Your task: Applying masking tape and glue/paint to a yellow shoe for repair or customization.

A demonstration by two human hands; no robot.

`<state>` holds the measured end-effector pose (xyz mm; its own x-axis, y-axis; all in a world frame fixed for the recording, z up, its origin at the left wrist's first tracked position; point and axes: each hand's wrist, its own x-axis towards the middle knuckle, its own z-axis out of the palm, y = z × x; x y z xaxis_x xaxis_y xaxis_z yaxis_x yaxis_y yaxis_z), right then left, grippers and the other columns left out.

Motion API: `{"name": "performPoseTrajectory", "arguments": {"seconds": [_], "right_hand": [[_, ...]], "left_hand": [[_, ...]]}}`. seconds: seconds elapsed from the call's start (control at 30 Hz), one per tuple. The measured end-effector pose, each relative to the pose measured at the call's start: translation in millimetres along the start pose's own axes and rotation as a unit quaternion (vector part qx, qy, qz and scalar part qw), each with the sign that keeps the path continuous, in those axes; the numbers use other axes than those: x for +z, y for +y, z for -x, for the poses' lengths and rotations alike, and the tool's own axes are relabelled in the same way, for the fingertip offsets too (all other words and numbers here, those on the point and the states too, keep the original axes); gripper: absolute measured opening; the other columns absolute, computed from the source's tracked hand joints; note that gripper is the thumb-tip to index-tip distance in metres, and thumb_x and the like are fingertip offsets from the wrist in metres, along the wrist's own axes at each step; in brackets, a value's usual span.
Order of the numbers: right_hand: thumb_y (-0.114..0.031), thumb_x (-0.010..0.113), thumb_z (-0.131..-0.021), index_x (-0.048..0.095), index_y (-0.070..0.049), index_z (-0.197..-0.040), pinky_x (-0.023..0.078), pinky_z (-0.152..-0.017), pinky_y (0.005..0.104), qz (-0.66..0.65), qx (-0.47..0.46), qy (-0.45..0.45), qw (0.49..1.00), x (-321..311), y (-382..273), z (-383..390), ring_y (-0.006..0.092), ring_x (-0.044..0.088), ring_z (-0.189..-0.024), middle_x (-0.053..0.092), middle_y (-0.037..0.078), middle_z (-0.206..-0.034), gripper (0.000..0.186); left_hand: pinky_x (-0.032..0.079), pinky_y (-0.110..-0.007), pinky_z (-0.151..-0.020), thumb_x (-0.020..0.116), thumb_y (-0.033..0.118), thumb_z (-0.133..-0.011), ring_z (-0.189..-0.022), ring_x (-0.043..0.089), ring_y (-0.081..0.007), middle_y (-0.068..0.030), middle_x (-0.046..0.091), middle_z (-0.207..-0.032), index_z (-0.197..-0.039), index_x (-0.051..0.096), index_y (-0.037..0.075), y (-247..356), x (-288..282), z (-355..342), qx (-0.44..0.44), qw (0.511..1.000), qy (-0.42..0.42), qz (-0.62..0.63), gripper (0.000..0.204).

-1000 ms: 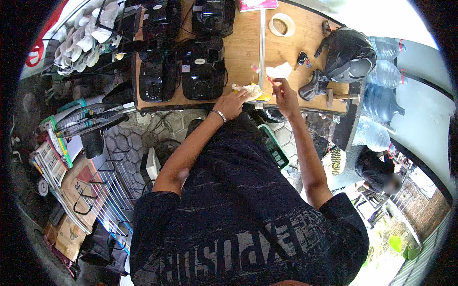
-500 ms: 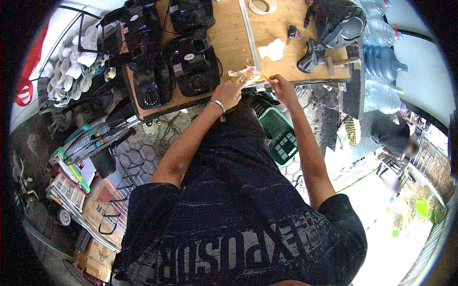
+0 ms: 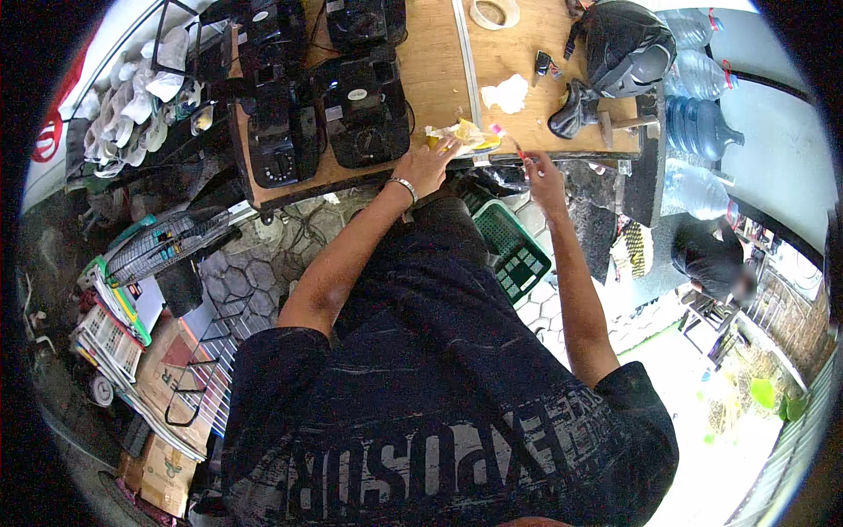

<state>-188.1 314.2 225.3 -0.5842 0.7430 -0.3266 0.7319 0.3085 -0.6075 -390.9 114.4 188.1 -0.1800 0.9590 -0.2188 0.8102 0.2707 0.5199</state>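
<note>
At the wooden table's front edge, my left hand point(image 3: 423, 165) rests its extended, slightly parted fingertips on a crumpled white-and-yellow item point(image 3: 461, 138), too small to make out exactly. Just to the right, my right hand point(image 3: 542, 176) is closed on a slim red-handled brush point(image 3: 518, 147) with a pink-and-white head, raised at the right end of that item. Above the brush, a crumpled white tissue or cloth point(image 3: 504, 93) lies on the wood. Further right sit a black shoe point(image 3: 572, 111) and a hammer-like wooden tool point(image 3: 626, 122).
Black appliances point(image 3: 359, 110) crowd the table's left half. A ring-shaped container point(image 3: 494, 12), a black bag point(image 3: 628, 48) and water bottles point(image 3: 702, 127) are at the right. A green basket point(image 3: 514, 246) is below, a fan point(image 3: 162, 241) left, and another person point(image 3: 707, 255) works at right.
My right hand brought the brush down over the yellow item, then moved it slightly right, its head now clear of that item. My left hand stays on it. The whole view has shifted slightly.
</note>
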Motion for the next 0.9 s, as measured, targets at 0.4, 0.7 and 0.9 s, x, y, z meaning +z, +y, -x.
{"name": "performPoseTrajectory", "arguments": {"seconds": [0.4,0.7,0.9], "right_hand": [[-0.018,0.057,-0.091,0.056,-0.016,-0.115,0.051,-0.075,0.0437,0.057,-0.086,-0.115,0.988,27.1,-21.0,22.5,0.0347,0.065,-0.093,0.067,0.016,-0.100,0.024],[-0.017,0.056,-0.092,0.057,-0.017,-0.115,0.052,-0.073,0.0396,0.095,-0.204,-0.109,0.968,25.5,-30.4,23.3,0.0342,0.065,-0.090,0.067,0.014,-0.100,0.022],[-0.012,0.058,-0.090,0.056,-0.014,-0.117,0.053,-0.074,0.0395,0.139,-0.212,-0.105,0.962,34.3,-34.2,13.8,0.0342,0.066,-0.089,0.066,0.016,-0.101,0.027]], "left_hand": [[0.052,-0.045,-0.088,0.051,0.011,-0.085,-0.107,0.060,-0.0345,-0.0114,0.033,-0.150,-0.148,0.027,0.024,-11.4,10.0,52.2,0.069,0.996,0.059,0.013,0.069],[0.050,-0.045,-0.088,0.049,0.017,-0.090,-0.103,0.059,-0.0352,-0.0148,0.055,-0.118,-0.133,0.047,0.014,-21.7,26.8,102.5,-0.046,0.988,-0.050,0.137,0.043],[0.052,-0.046,-0.081,0.050,0.019,-0.091,-0.098,0.061,-0.0348,-0.0135,0.062,-0.111,-0.129,0.050,0.016,-33.5,53.4,103.2,-0.044,0.982,-0.034,0.178,0.039]]}}
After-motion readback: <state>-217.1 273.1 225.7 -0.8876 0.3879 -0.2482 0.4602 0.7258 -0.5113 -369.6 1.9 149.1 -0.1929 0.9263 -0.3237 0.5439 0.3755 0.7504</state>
